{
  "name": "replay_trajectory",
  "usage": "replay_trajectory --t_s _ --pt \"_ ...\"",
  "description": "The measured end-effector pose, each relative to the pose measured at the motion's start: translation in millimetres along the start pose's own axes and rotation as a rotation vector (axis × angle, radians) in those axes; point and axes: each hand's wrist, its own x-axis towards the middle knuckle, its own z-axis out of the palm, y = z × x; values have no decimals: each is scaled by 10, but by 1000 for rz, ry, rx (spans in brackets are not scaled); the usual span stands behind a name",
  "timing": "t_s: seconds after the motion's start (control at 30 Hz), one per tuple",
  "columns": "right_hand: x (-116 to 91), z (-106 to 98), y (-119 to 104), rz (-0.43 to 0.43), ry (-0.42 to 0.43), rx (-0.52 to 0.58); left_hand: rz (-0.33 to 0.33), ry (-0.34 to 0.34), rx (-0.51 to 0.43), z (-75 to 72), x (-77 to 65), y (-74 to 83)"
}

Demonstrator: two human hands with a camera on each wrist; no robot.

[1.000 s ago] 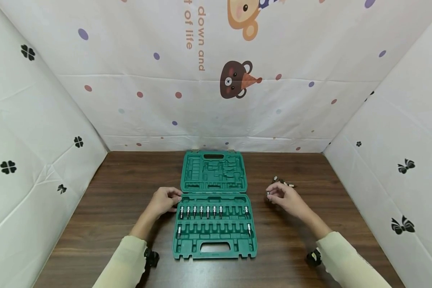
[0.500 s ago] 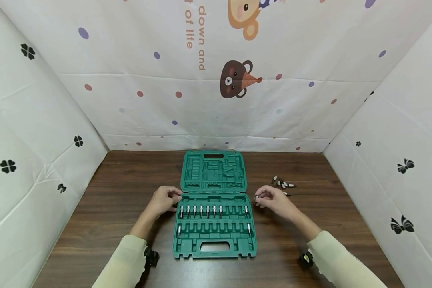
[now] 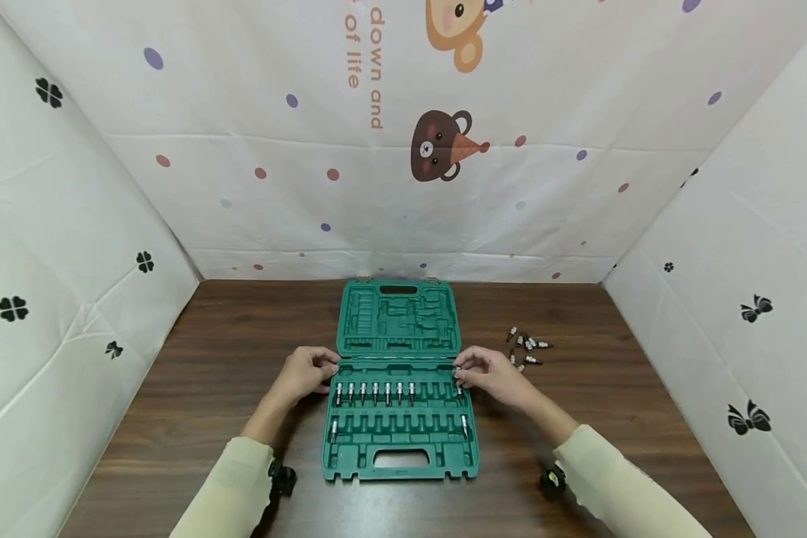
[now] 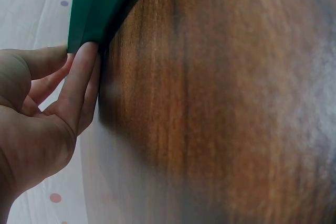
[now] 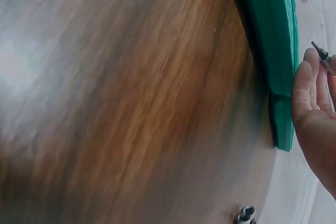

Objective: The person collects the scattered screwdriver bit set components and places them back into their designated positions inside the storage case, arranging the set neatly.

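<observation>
Between the thumb and fingertips of the right hand [image 3: 489,375], a small silver metal socket bit [image 5: 321,55] with a dark, narrow tip is pinched, the digits closed down to about the width of its barrel. That hand is at the upper right corner of the lower tray of a green plastic tool case [image 3: 449,456]; whether the bit touches the tray, I cannot tell. Just below those fingers, a silver-and-black seated bit [image 3: 460,396] occupies the right end of the upper row, well apart from a group of seven matching bits [image 3: 376,393] side by side toward the left. The lower row bears a left-end bit [image 3: 334,431] and a right-end bit [image 3: 465,426], with moulded slots between them. At the opposite edge, the left hand [image 3: 305,370] pinches the case's upper left corner near the hinge (the left wrist view shows thumb and fingers meeting the green rim). Behind the tray, the moulded green lid [image 3: 398,329] lies folded back. Right of the case, a loose cluster of silver-and-dark bits [image 3: 530,344] is scattered over the dark brown wood-grain table [image 3: 255,321]. Pale yellow sleeves [image 3: 625,478] cover both forearms, and beyond the table hangs a white dotted cloth [image 3: 242,209] printed with a brown bear.
</observation>
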Motion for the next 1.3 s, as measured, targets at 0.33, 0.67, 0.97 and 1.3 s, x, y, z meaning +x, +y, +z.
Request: replay_trajectory --t_s 0.33,0.67,0.97,1.3 --pt "68 125 -91 -22 -39 -17 -9 2 -5 0 -12 5" --pt "120 228 -135 -29 -76 -80 -4 0 -6 -5 -6 9" --pt "157 344 -241 -38 -88 -286 -2 -2 -4 -12 -3 19" --pt "210 414 -262 -95 -92 -427 -3 -5 -3 -2 -8 5"
